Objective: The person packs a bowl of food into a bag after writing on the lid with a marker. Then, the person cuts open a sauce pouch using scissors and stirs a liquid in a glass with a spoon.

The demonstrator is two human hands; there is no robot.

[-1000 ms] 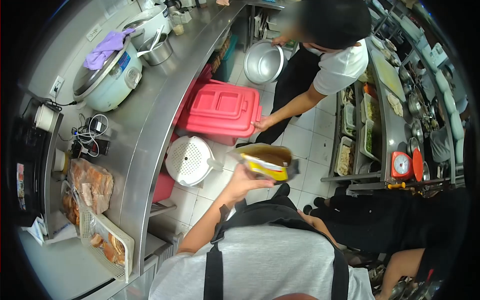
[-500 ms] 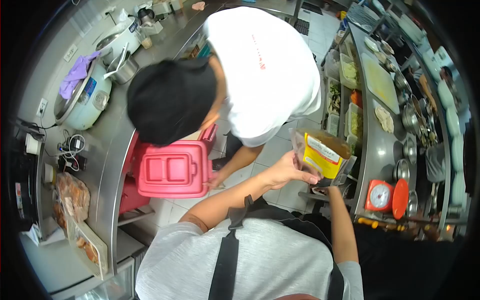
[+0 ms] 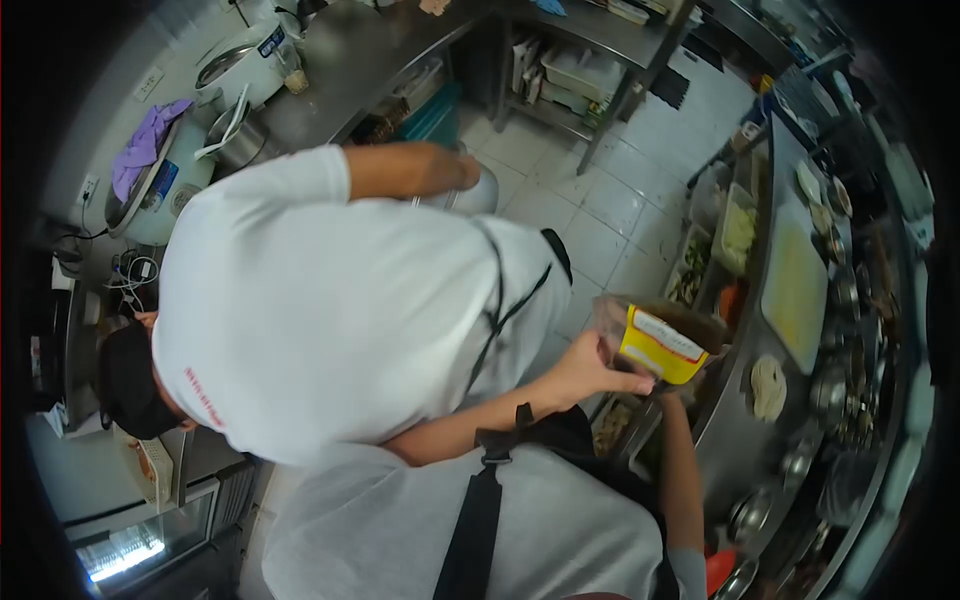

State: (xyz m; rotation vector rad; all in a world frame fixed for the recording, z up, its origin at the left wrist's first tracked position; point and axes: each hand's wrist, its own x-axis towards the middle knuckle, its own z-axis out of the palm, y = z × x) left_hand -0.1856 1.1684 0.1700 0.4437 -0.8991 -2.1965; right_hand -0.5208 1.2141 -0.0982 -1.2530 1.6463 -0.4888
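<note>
My left hand [image 3: 598, 368] holds a clear bag [image 3: 664, 343] of dark contents with a yellow, white and red label, its thumb across the lower edge. Behind the bag's lower right side is my right hand; only the forearm [image 3: 681, 460] shows plainly, and its fingers are hidden. The bag hangs in front of my chest, beside the counter with food containers. Close on the left, a co-worker in a white shirt [image 3: 320, 310] and black cap [image 3: 138, 382] bends across the view, one hand at a metal bowl [image 3: 475, 190].
At the left, a steel counter [image 3: 300, 118] carries a large cooker [image 3: 165, 195] with a purple cloth [image 3: 148, 150] and a metal pot [image 3: 238, 145]. On the right counter are a cutting board [image 3: 795, 290] and a cloth [image 3: 768, 388]. Tiled floor [image 3: 600, 195] lies ahead.
The co-worker has moved left and closer, now covering the red bin. My view has turned, and the bag remains in my left hand, near the right counter. My right forearm has come up beside the bag.
</note>
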